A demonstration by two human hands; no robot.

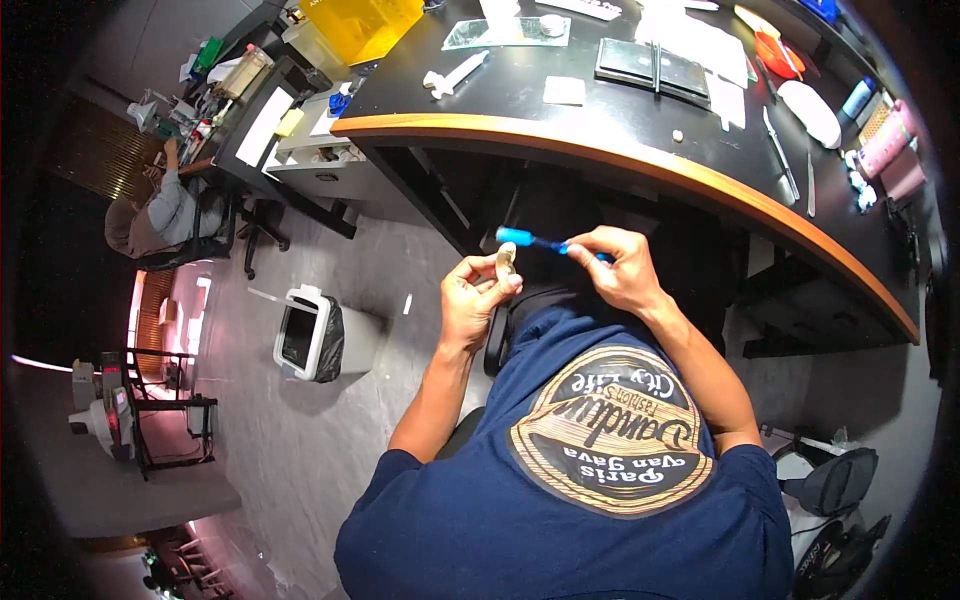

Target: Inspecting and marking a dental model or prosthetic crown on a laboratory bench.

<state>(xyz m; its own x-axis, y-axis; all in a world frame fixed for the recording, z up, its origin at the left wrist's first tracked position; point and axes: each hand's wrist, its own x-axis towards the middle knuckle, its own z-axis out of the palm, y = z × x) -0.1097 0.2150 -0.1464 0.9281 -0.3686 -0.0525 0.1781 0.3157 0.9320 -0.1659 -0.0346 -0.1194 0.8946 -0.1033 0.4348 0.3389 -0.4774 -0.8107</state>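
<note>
Far to your left a seated person [150,215] works at another bench, well apart from you, and a lined bin [312,335] stands on the floor nearer in — neither crowds your arms.

Your left hand [478,300] sits in front of your chest, below the desk edge. Its thumb and fingers are closed in a pinch around a small pale piece [506,262], held upright at the fingertips; the rest of the hand is curled in. What the piece is, you cannot tell from here — it is too small.

Just beside it, your right hand [622,270] is closed on a blue tool [530,239], gripped pen-style near its back end, with the tip pointing left and ending right above the pale piece, touching or nearly so. I judge you are mid-step, working the tool tip on the piece. The next move calls for a steady left pinch and small, controlled strokes from the right wrist, since the piece has little to hold by.

Room is fair. Both hands hang over your lap with open air around them. The curved orange edge [640,165] of the black desk runs above and to the right, near your right knuckles, so a lift of the tool hand should stay low. On the desk, a white syringe-like item [455,75] and dark trays [655,70] lie well clear.
</note>
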